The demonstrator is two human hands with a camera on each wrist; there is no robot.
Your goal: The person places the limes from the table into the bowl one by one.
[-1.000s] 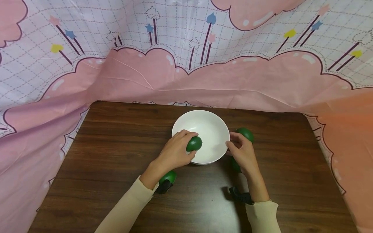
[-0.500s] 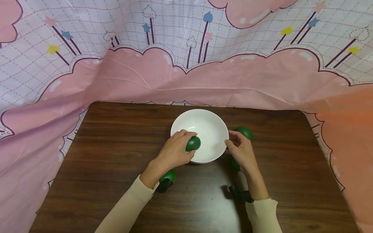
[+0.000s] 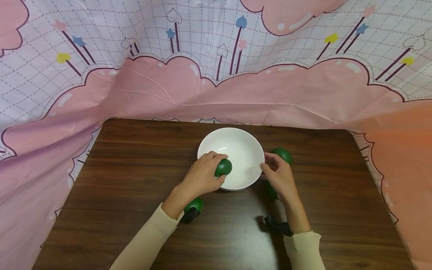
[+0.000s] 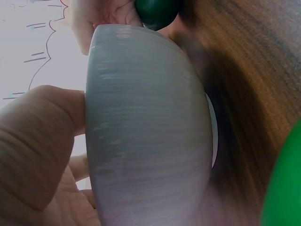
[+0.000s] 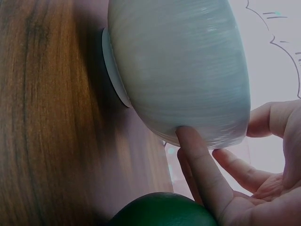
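Note:
My left hand [image 3: 204, 173] grips a smooth, dark green round fruit [image 3: 223, 167] over the near left part of a white bowl [image 3: 244, 161]. In the left wrist view the thumb lies at the bowl's rim, and the bowl wall hides the fruit. On the bowl's right side, my right hand [image 3: 277, 170] holds the rim, thumb at the edge and fingertips [image 5: 190, 136] against the outer wall. A similar green fruit [image 3: 282, 155] lies just beyond the right hand, and another [image 3: 272, 191] is partly covered by that hand's wrist.
Another green fruit [image 3: 195, 204] lies beside the left wrist, partly behind a black strap [image 3: 190, 216]. A second black strap [image 3: 276, 226] hangs at the right wrist. The dark wooden table [image 3: 141, 161] ends at the back against a pink and white patterned curtain [image 3: 236, 90].

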